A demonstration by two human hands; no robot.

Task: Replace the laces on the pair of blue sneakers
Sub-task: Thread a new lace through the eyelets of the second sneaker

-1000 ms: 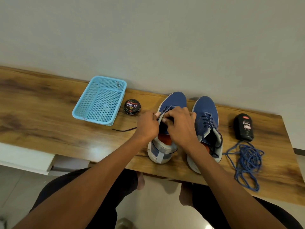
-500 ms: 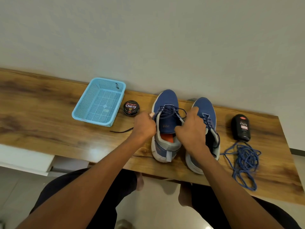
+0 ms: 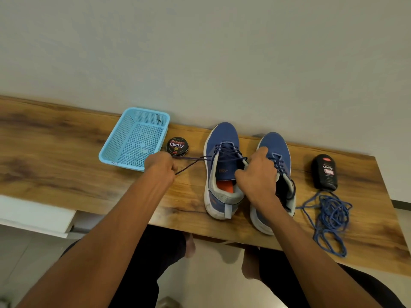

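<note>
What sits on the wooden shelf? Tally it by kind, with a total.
Blue knit sneakers: 2
Loose blue laces, one tangled pile: 1
Light blue plastic mesh basket: 1
Round black polish tin: 1
Black polish bottle: 1
Total: 6

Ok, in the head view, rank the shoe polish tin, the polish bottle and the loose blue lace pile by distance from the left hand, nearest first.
1. Shoe polish tin: just beyond the left hand, beside the blue basket.
2. Loose blue lace pile: far right, past both sneakers.
3. Polish bottle: also far right, behind the pile. These two are nearly level; the order is too close to call.
</note>
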